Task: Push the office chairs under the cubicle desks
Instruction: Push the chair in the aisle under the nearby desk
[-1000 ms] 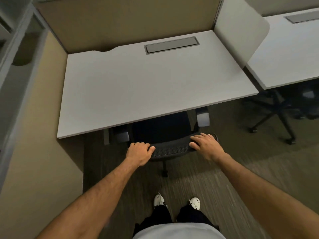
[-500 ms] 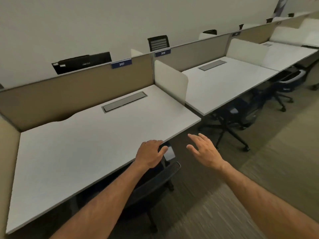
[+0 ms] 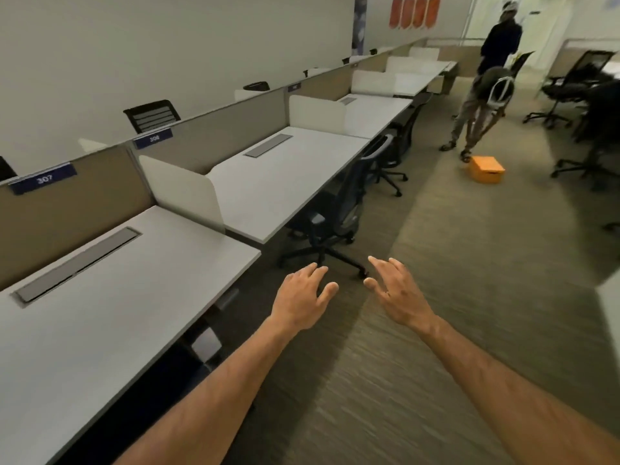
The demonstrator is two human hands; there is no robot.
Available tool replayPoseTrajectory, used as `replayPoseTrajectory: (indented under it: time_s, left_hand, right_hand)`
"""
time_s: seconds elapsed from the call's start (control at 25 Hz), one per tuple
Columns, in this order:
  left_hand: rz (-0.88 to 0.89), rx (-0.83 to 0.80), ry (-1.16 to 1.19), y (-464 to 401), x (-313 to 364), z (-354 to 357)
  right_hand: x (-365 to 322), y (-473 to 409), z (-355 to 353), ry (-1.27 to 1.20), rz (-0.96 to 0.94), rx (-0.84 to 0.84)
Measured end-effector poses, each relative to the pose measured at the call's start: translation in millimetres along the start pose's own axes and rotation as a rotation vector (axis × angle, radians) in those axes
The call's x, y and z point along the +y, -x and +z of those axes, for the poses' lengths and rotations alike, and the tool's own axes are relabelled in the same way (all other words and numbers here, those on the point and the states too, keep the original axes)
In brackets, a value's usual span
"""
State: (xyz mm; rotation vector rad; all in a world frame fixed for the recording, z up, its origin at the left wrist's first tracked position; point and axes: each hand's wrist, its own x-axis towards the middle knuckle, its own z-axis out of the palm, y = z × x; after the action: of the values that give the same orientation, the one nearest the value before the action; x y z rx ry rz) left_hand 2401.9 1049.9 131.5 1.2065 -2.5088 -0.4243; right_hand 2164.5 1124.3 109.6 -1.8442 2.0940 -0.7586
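A row of white cubicle desks runs from lower left to upper right. Under the nearest desk, labelled 307, a dark chair is tucked; only its grey armrest shows. At the second desk, labelled 308, a black office chair stands partly out from the edge, its back toward the aisle. Another chair stands at the third desk. My left hand and my right hand hover empty over the carpet, fingers apart, short of the black chair's base.
The carpeted aisle runs along the desks. An orange box lies on the floor ahead. A person bends over near it; another person stands behind. More black chairs stand at the far right.
My hands came off the first chair, which now sits under desk 307. My view swung right along the row toward the second desk's chair, and both hands moved out over the aisle.
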Motion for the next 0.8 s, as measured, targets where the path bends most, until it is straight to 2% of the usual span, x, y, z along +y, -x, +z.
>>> replayPoseTrajectory:
  time_s: [0.12,0.2,0.32,0.56,0.72,0.8]
  left_hand:
    - [0.111,-0.065,0.026,-55,70,43]
    - [0.145,-0.077,0.030,-68,92,61]
    - [0.248,-0.166,0.033,-120,145,105]
    - [0.374,-0.238,0.064,-200,189,161]
    - [0.430,-0.265,0.093,-312,212,203]
    - [0.457,-0.267,0.082,-345,219,204]
  right_hand:
    - [67,16,-46,-0.015,0.139,0.063]
    - [92,25,-53,-0.015,0.146,0.081]
    - [152,36,-84,-0.009,0.287,0.127]
    - [226,26,-115,0.050,0.385,0.201]
    - [302,-42,-141,0.036,0.477,0.204]
    - [316,-66,-151,0.054,0.473,0.203]
